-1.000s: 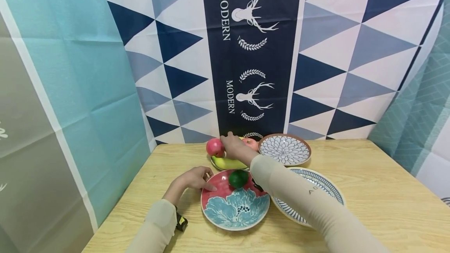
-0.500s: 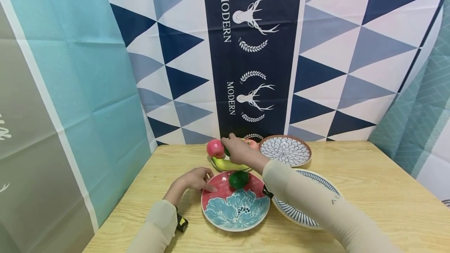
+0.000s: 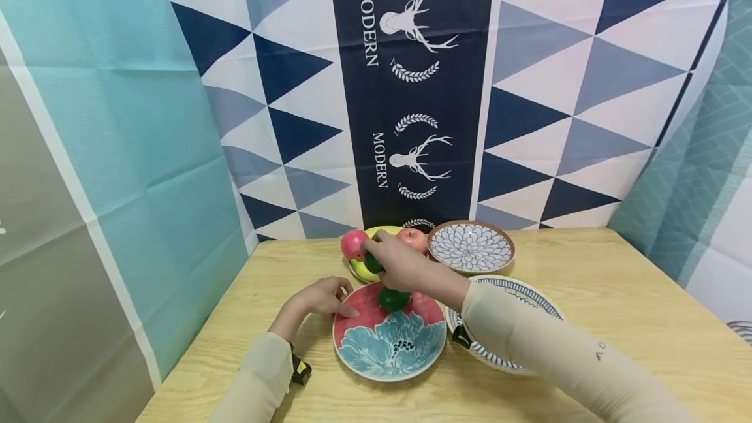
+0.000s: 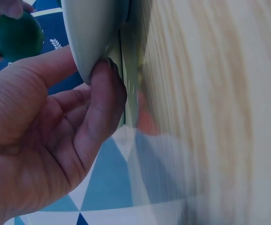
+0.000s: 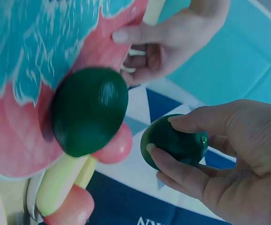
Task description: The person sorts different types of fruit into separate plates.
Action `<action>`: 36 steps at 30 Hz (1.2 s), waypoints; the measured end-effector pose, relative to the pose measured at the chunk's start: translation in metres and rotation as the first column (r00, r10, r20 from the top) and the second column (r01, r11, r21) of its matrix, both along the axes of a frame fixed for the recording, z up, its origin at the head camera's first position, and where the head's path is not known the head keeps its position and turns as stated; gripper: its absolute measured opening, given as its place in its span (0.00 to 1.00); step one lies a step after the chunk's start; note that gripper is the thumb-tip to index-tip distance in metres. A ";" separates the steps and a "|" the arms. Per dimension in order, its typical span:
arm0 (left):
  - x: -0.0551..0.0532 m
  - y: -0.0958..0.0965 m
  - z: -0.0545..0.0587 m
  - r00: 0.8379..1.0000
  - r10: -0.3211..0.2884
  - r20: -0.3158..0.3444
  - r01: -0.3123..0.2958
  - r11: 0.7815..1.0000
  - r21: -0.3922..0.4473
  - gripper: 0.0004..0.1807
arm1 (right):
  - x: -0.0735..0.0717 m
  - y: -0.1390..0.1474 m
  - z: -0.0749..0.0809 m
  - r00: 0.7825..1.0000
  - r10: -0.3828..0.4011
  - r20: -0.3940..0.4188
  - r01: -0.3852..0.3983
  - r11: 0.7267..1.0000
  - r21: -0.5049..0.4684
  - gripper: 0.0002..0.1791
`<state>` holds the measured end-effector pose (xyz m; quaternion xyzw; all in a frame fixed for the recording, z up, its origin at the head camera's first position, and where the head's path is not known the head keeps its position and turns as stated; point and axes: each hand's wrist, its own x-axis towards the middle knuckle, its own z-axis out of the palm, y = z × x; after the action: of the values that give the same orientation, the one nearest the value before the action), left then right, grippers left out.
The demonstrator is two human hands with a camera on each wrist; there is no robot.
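My left hand [image 3: 322, 296] grips the left rim of a red plate [image 3: 393, 351] with a blue flower, thumb on top and fingers under the edge, as the left wrist view shows. A dark green fruit [image 3: 392, 299] lies on the plate's far red part. In my right hand [image 3: 405, 267] a dark green lime [image 5: 172, 140] is pinched between thumb and fingers, held in the air above the plate's far edge. Behind it, a dish holds bananas [image 3: 363, 271], a pink-red round fruit [image 3: 354, 244] and a pinkish apple [image 3: 413, 238]; my right hand partly covers this dish.
A brown-rimmed plate with a petal pattern [image 3: 471, 247] stands at the back right. A blue-and-white patterned plate [image 3: 531, 299] sits right of the red plate, partly under my right forearm. A patterned cloth [image 3: 423, 96] hangs behind the wooden table [image 3: 623, 318].
My right hand has come back from the fruit dish toward the red plate, carrying the lime. More of the bananas behind shows now. My left hand keeps its grip on the plate rim.
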<state>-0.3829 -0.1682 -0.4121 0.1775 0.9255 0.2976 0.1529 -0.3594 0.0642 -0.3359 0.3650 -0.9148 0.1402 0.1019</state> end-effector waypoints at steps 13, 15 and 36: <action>0.000 0.002 0.001 1.000 -0.009 -0.016 0.010 1.000 0.010 0.17 | 0.033 0.001 -0.019 0.981 0.187 -0.056 -0.188 0.982 -0.003 0.28; -0.001 0.002 0.001 1.000 -0.014 -0.018 0.014 1.000 0.010 0.17 | 0.038 0.002 -0.022 0.982 0.185 -0.029 -0.184 0.983 0.010 0.28; 0.000 0.000 -0.001 0.999 -0.039 -0.011 0.040 0.999 0.023 0.12 | 0.064 0.008 -0.047 0.984 0.177 0.015 -0.177 0.970 0.167 0.28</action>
<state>-0.3825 -0.1684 -0.4132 0.1991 0.9192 0.3041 0.1517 -0.2955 0.0725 -0.3830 0.4522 -0.8871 0.0714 0.0580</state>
